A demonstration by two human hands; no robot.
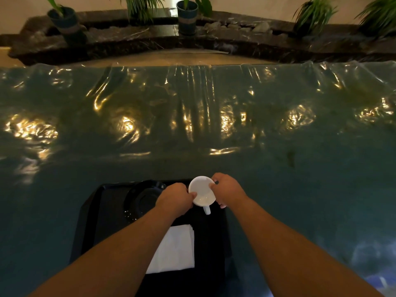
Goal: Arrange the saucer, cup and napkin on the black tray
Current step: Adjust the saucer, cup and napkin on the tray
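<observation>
Both hands, left hand [175, 197] and right hand [228, 189], grip the white cup [201, 194] between them. Left of it, a black saucer [142, 197] barely shows against the black tray [96, 211]. The left forearm hides part of the napkin [177, 249].

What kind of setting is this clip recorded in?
Probably a restaurant or hotel lounge: a long table under shiny plastic, a stone ledge with potted plants, and a black tray being set for serving.

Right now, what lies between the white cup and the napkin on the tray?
In the head view, only bare black tray separates the white cup, held by both hands, from the napkin; the cup's handle points toward the napkin.
</observation>
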